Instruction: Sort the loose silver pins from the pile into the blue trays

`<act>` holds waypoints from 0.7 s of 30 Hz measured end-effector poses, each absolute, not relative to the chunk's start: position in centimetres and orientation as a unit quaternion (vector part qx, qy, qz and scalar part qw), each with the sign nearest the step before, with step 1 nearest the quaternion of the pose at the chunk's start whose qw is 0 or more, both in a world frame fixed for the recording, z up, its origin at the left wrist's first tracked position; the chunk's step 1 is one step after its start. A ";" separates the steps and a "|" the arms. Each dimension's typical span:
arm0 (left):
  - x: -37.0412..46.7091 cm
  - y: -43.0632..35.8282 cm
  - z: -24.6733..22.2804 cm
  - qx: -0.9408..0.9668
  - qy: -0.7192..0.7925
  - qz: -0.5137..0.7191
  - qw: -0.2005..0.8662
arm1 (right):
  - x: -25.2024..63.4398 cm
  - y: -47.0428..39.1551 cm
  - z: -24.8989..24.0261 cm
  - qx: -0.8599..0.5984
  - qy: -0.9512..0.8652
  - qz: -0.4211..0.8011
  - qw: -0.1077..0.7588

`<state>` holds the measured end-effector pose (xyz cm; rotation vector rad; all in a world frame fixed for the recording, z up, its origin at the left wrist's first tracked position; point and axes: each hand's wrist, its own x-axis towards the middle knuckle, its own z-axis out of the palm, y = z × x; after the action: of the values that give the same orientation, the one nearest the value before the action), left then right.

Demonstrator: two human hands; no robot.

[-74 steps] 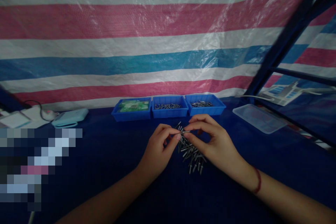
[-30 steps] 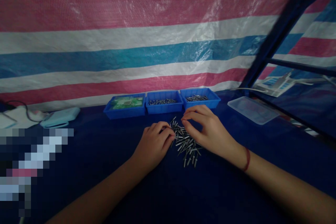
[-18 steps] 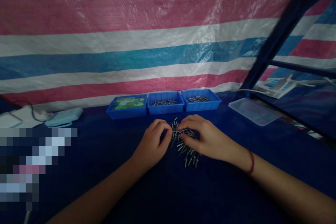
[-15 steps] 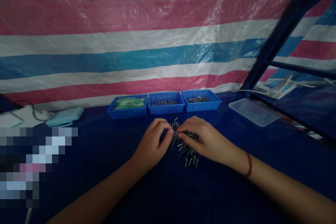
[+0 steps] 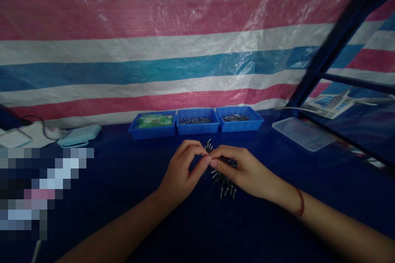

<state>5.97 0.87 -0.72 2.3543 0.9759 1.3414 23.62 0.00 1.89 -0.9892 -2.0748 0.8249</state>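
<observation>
My left hand [image 5: 186, 165] and my right hand [image 5: 242, 167] meet at their fingertips over the blue tabletop. Both are closed in a pinch on a small blind rivet, which the fingers now mostly cover. Under and beside my right hand lies a loose pile of blind rivets [image 5: 226, 189], silver with long thin stems. Part of the pile is hidden by that hand, and a few rivets show behind the fingertips. Along the back stand a blue tray of rivet-like metal pieces [image 5: 197, 129] and a second such tray [image 5: 242, 126].
Left of these, another blue tray [image 5: 151, 132] holds green and clear packets. A translucent plastic lid [image 5: 304, 133] lies at right, near the dark metal frame [image 5: 321, 59]. A light-blue case [image 5: 79, 134] lies at left. Striped sheeting [image 5: 154, 65] hangs behind.
My hands have come together, so the rivet seen between the fingertips is now mostly covered. The whole view has shifted slightly; the trays and pile look otherwise the same.
</observation>
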 end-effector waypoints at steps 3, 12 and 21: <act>6.0 0.8 -0.7 0.811 0.333 0.463 0.128 | 23.5 0.0 1.9 -0.380 -0.796 0.327 0.339; 6.0 0.8 -0.8 0.817 0.320 0.465 0.119 | 23.5 -0.1 1.9 -0.401 -0.796 0.306 0.334; 6.0 0.8 -0.7 0.817 0.329 0.460 0.111 | 23.6 0.2 1.9 -0.410 -0.767 0.338 0.360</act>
<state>6.02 0.78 -0.69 2.4008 0.9665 1.3505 23.55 0.20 1.95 -1.0574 -1.9780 0.8703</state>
